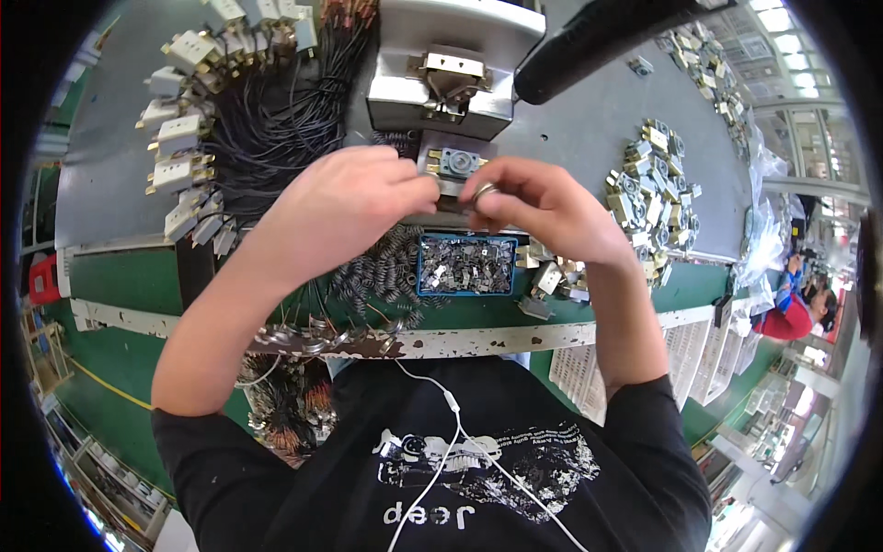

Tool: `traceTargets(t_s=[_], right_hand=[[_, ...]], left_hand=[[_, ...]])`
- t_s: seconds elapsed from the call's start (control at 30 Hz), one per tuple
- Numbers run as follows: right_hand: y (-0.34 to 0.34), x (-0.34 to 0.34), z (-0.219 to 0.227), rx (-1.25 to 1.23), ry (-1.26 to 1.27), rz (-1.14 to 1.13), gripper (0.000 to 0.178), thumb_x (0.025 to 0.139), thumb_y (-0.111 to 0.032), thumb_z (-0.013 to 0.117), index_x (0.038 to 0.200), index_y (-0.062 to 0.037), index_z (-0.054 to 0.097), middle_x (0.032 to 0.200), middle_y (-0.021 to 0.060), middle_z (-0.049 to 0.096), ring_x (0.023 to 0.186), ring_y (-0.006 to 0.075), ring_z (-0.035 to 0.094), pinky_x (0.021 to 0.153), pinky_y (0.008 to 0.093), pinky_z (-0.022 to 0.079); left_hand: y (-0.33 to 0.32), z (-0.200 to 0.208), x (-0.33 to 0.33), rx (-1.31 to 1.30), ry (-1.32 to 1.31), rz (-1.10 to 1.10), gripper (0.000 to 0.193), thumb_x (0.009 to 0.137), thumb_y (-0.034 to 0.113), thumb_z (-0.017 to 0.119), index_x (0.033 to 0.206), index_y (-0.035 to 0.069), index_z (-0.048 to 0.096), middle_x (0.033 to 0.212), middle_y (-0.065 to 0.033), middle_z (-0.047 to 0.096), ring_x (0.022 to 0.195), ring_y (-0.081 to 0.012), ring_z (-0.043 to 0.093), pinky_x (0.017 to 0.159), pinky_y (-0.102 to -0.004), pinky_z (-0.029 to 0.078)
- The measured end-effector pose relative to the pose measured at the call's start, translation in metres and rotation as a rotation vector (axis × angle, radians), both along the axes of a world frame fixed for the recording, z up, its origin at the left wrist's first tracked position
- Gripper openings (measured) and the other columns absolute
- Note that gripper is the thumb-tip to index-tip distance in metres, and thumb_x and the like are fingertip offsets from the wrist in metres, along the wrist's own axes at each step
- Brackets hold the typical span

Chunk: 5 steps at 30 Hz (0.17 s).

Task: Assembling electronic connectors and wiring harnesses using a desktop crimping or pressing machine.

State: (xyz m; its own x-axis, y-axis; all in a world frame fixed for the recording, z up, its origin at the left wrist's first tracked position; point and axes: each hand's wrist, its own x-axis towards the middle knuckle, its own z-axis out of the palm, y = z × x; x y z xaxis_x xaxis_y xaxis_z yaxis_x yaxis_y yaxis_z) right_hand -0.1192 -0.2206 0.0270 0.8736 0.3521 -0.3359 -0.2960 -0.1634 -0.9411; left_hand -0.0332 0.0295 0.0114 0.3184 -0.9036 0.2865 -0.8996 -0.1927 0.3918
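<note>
Over the bench's near half, my left hand [354, 198] is closed, thumb and fingertips pinched together just left of a small cream-and-grey part with brass terminals [457, 163]. What lies in that pinch, if anything, is hidden. On the other side my right hand [556, 212] curls its fingers around a small round metal ring [485, 190]. The part with terminals sits on a metal fixture plate in front of a large steel block [395, 87]. Just below my hands stands a blue tray [466, 293] full of small metal clips. Coil springs [382, 267] lie heaped to its left.
Black wires [276, 120] with white connector blocks [184, 133] spread at the left. A dark cylindrical arm [598, 46] slants in from the upper right. Finished-looking small parts [653, 198] are piled at the right. Metal rings on wires [322, 340] line the front edge. Another person [796, 313] is far right.
</note>
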Motion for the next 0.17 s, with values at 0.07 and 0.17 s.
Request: traceTargets(t_s=[0.07, 0.17], right_hand=[[0.0058, 0.0101, 0.0111, -0.174, -0.010, 0.248, 0.021, 0.106, -0.010, 0.058, 0.121, 0.0027, 0.065, 0.096, 0.0041, 0.069, 0.094, 0.0103, 0.067, 0.087, 0.0280, 0.055], [0.0038, 0.0066, 0.0045, -0.137, -0.006, 0.104, 0.024, 0.105, -0.012, 0.061, 0.125, 0.0020, 0.064, 0.097, 0.0037, 0.070, 0.094, 0.0107, 0.067, 0.088, 0.0290, 0.055]], left_hand=[[0.0029, 0.0013, -0.0038, 0.034, -0.018, -0.014, 0.008, 0.086, 0.014, 0.068, 0.091, 0.008, 0.064, 0.083, -0.0050, 0.060, 0.084, -0.0242, 0.062, 0.077, -0.0376, 0.053], [0.0051, -0.0022, -0.0034, 0.000, 0.007, 0.057, 0.015, 0.083, 0.012, 0.071, 0.096, 0.009, 0.066, 0.083, -0.0048, 0.060, 0.085, -0.0244, 0.062, 0.078, -0.0379, 0.052]])
